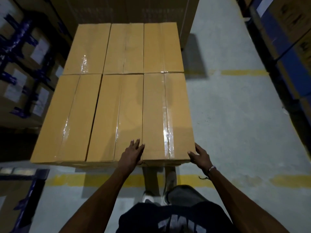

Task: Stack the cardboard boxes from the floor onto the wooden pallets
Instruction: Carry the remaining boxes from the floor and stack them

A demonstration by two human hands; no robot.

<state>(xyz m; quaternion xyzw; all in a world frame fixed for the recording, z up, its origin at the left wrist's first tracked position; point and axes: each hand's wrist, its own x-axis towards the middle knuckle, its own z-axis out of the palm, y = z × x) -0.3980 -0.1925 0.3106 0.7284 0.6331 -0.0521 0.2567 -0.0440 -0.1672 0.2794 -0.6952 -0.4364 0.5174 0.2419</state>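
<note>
A stack of long tan cardboard boxes fills the middle of the head view, its top layer two rows of three, each taped along its length. The near right box point(166, 118) lies between my hands. My left hand point(133, 154) rests flat with spread fingers at its near left corner, partly on the near middle box point(116, 118). My right hand point(201, 154) cups its near right corner, fingers on the side and thumb on top. The pallet beneath the stack is hidden.
Grey concrete floor point(235, 123) with yellow lines lies to the right and behind me. Racks of labelled cartons with blue frames point(25, 64) stand at the left, more shelving point(289, 47) at the right. A tall carton wall point(127, 10) rises behind the stack.
</note>
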